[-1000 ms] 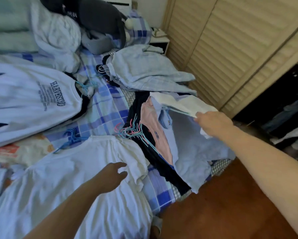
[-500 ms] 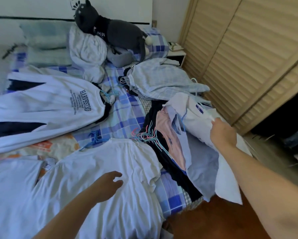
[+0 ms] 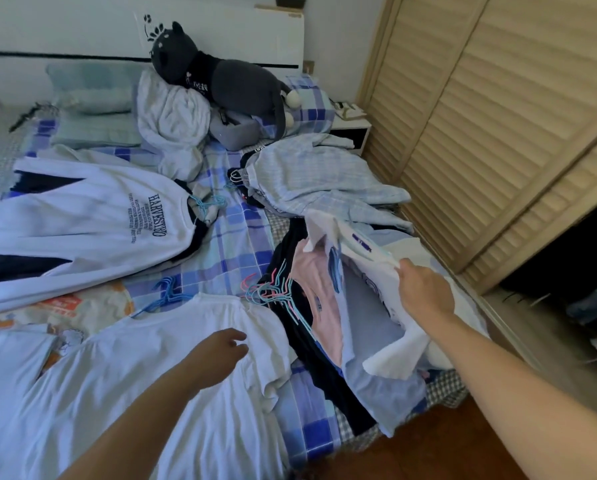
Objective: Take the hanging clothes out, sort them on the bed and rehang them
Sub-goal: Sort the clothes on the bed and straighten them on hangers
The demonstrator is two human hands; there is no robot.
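White garment (image 3: 366, 251) in right hand (image 3: 425, 289)

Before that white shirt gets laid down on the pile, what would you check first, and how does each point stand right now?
1. Right hand grips the white printed shirt: ok.
2. Left hand free, hovering over the plain white T-shirt: ok.
3. Shirt clear of the pink garment below: not ok, it drapes over the pile.
4. Hanger inside the held shirt: cannot tell.
5. Tangled pink and blue hangers out of the way: ok.
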